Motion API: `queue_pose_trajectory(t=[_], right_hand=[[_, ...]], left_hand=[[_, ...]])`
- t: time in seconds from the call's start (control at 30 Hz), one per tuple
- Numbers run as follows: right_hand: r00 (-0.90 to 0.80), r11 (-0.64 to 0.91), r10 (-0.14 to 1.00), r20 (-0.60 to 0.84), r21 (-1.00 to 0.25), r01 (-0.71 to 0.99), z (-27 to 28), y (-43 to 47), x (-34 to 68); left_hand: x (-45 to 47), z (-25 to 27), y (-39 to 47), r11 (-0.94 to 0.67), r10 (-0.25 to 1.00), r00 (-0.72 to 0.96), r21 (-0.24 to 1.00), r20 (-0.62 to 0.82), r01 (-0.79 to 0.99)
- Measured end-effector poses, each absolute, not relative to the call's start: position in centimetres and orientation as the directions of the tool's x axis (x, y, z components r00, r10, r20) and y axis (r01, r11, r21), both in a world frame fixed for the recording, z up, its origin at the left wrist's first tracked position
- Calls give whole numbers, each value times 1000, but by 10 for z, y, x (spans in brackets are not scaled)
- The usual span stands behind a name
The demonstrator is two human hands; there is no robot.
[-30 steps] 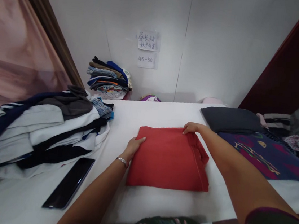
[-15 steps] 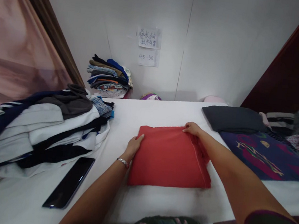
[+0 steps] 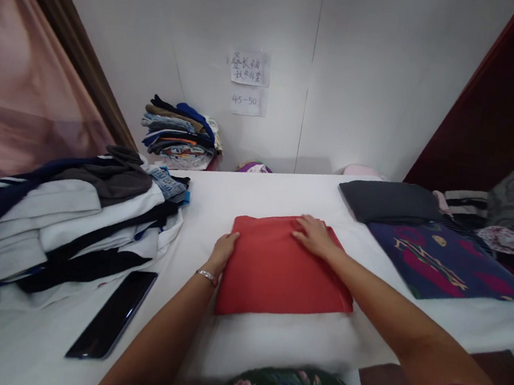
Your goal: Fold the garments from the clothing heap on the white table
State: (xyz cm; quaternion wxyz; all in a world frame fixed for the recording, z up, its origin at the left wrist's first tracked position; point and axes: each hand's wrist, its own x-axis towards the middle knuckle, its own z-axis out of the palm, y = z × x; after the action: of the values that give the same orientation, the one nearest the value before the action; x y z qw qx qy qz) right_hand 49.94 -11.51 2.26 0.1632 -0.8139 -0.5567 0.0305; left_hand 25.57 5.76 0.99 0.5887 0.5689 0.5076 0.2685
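A red folded garment (image 3: 275,276) lies flat on the white-covered table in front of me. My left hand (image 3: 223,251) grips its left edge, thumb on top and the other fingers hidden at the side or underneath. Across the upper right part of the cloth, my right hand (image 3: 315,236) rests palm down with its fingers spread. What kind of garment it is cannot be made out in this folded state.
Loose clothes (image 3: 80,214) are heaped at the left, with a black phone (image 3: 111,315) nearer me. A stack of folded clothes (image 3: 182,133) stands by the wall. At the right lie a dark grey folded garment (image 3: 391,203) and a navy patterned one (image 3: 450,260).
My right hand has let go of the garment's upper right edge and moved inward, flattening onto the cloth. The fold on the right now lies flatter. My left hand stays at the left edge.
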Motion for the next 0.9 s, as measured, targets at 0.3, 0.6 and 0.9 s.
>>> queue_pose_trajectory(t=[0.3,0.6,0.9], right_hand=[[342,-341,938,-52,-297,892,17,-130,485],[598,-359,725,341,-554,751,-4,-222,523],[709,-506,690,143,-605,615,10,-228,505]], left_hand=[[256,5,58,218,887,357,947,-294,238],[258,7,57,233,890,341,945,-302,228],[259,6,57,233,891,338,945,-303,230]])
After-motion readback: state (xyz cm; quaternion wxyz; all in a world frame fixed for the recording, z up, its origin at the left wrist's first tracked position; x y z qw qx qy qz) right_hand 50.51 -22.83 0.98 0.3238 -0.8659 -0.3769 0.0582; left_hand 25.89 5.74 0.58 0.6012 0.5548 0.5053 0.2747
